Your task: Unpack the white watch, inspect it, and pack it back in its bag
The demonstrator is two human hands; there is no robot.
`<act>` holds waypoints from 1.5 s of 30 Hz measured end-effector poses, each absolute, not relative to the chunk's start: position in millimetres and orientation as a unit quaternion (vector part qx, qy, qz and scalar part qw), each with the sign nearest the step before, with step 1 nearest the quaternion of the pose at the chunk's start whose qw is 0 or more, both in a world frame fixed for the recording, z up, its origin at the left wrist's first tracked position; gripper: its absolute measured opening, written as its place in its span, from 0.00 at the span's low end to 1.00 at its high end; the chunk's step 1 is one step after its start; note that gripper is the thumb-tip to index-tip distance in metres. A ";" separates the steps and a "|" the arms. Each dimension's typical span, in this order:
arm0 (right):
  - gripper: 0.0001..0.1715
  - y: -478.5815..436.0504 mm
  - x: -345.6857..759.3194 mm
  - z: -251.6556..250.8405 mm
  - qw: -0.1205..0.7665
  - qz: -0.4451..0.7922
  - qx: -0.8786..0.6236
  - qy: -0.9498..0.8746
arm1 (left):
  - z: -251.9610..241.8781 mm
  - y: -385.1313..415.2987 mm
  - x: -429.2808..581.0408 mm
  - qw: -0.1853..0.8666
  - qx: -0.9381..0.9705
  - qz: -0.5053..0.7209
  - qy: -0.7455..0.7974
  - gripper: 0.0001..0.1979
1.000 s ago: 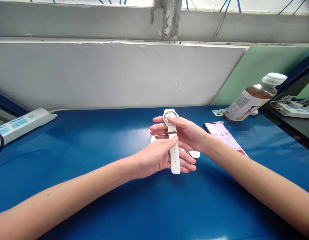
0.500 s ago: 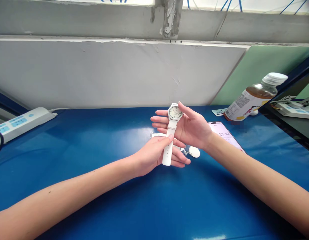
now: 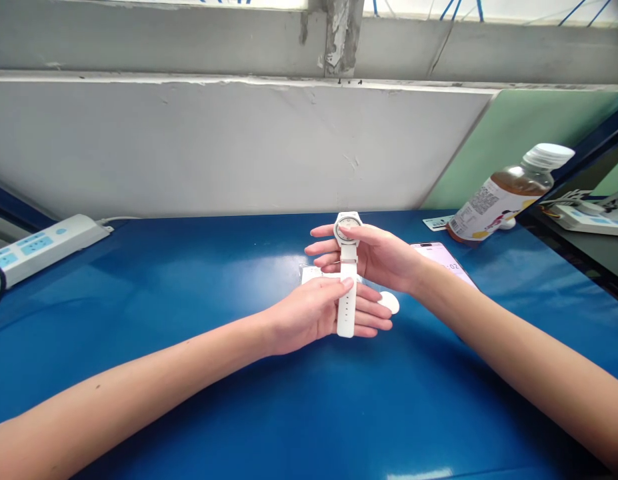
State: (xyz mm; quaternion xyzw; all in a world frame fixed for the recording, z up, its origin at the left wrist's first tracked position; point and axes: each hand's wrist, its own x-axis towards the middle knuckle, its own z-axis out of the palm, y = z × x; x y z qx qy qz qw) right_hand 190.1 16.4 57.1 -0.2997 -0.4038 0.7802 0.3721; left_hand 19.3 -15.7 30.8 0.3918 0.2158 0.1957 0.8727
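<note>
A white wristwatch (image 3: 347, 257) hangs lengthwise between my hands, its round dial at the top and the holed strap end at the bottom. My left hand (image 3: 313, 310) pinches the strap, thumb on top and fingers stretched out behind it. Up at the case, my right hand (image 3: 373, 257) holds the watch with its thumb across the dial and its fingers behind. Beneath the hands, a white packet or card (image 3: 311, 272) and a white oval tag (image 3: 389, 303) lie on the table, partly hidden.
The blue table (image 3: 289, 413) runs back to a pale wall panel. Right of my hands lie a lit phone (image 3: 441, 257) and a small card (image 3: 435, 223), beside a drink bottle (image 3: 503, 200). Power strips stand at the left (image 3: 46, 243) and far right.
My right thumb has moved from the edge of the watch case onto the dial. The watch has turned more upright, and its strap end has shifted slightly right with my left hand.
</note>
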 end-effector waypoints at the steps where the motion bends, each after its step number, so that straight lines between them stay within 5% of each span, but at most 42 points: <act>1: 0.17 16.1 189.6 57.3 0.372 0.786 -0.290 -0.400 | 29.8 -15.9 19.3 0.875 0.391 0.190 0.213 0.18; 14: 0.32 14.2 187.3 61.2 0.390 0.783 -0.256 -0.412 | 30.2 -15.9 19.3 0.860 0.382 0.226 0.252 0.18; 32: 0.15 18.1 190.0 56.4 0.462 0.698 -0.333 -0.434 | 33.7 -16.9 19.0 0.841 0.403 0.227 0.282 0.16; 45: 0.16 10.9 185.4 55.6 0.394 0.745 -0.268 -0.467 | 38.7 -17.4 18.6 0.855 0.417 0.211 0.226 0.20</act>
